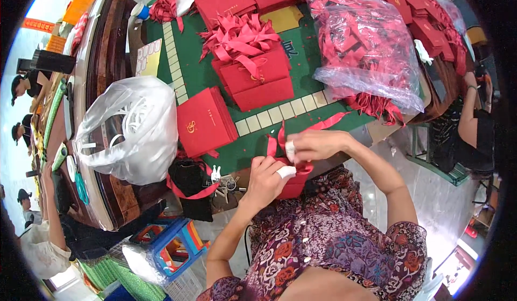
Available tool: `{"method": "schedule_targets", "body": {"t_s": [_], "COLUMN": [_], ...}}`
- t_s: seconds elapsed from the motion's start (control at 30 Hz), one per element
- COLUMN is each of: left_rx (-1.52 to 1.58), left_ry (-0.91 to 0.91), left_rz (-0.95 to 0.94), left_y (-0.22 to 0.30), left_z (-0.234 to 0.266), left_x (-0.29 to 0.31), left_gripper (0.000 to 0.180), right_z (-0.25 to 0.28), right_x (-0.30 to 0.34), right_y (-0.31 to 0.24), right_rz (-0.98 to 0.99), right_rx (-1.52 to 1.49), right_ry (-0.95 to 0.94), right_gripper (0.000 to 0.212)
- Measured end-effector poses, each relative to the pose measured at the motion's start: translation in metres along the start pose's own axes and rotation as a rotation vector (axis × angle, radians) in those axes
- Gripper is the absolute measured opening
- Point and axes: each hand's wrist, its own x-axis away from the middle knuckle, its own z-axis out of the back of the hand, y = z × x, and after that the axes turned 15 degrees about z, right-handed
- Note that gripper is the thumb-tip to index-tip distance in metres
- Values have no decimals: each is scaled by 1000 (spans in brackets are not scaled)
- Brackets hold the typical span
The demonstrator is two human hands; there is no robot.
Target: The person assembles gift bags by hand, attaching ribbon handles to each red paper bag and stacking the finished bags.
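At the table's near edge, close to my body, my left hand (pixel 266 176) is closed on a small red gift bag (pixel 292 188). White wrapping covers a finger or thumb of it. My right hand (pixel 318 146), slightly blurred and also with a white-wrapped finger, is bent in against the bag's top. It pinches a red ribbon (pixel 329 122), whose loose ends stick out beyond both hands. The exact spot where fingers and ribbon meet is hidden. Just beyond my left hand lies a stack of flat red bags (pixel 204 122).
A white plastic bag (pixel 129 134) of white strips stands left. Red bags topped with loose ribbons (pixel 242 40) fill the middle of the green table. A clear bag of red ribbons (pixel 366 48) lies right. Keys (pixel 229 184) lie by a black pouch. People sit at both sides.
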Motion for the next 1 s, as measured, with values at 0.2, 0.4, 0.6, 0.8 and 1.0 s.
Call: {"method": "schedule_targets", "body": {"t_s": [0.2,0.4,0.6,0.8,1.0], "left_rx": [21,-11,10,137,1076], "left_ry": [78,124,125,254,51], "left_rz": [257,477,463,465,845], "left_y": [1,-20,-12,-8,1], "left_z": [5,-16,-28,-18,-7], "left_x": [-4,-11,-18,-8,4], "left_gripper": [16,18,21,26,25], "right_z": [23,8,-30,-38,-65], "right_x": [-3,21,-4,-27,-25], "right_y": [-15,-42,-30,-30,-48], "right_rz": [-210,-474,-700,-175,11], "right_rx": [196,466,598,775,676], "right_ry": [231,654,682,840,282], "right_gripper": [14,19,31,17,18]}}
